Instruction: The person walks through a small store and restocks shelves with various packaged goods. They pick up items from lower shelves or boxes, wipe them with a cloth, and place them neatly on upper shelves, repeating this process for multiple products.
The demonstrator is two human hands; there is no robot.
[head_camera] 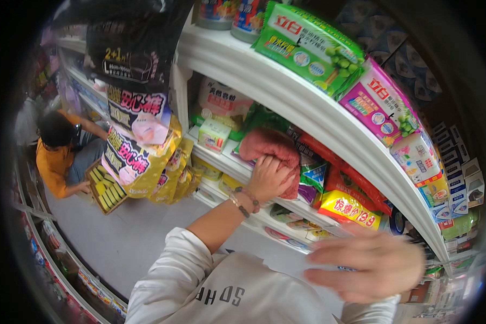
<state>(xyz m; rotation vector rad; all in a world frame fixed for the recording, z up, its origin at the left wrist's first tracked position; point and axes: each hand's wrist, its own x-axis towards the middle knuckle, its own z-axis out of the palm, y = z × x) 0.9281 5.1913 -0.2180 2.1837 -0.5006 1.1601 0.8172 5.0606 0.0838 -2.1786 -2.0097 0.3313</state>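
Observation:
My left hand [267, 178] grips a bunched pinkish-red cloth [269, 146] over the edge of the middle white shelf [243, 168]. Beaded bracelets circle that wrist. Behind and beside the cloth stand bagged goods, partly covered by it. To its left is a small white-and-green box [214, 135]; on its right lie red bags [342, 182] with a yellow label [350, 208] bearing writing. Blurred by motion, my right hand [368, 263] hovers in front of the shelves at lower right, fingers spread, nothing visible in it.
On the upper shelf [227, 52] are a green soap pack [308, 48], a purple pack [382, 101] and bottles. Hanging gold-and-black packs [135, 158] jut out at left. Beyond them a person in an orange top [56, 166] sits low, holding a basket [105, 190] of yellow items.

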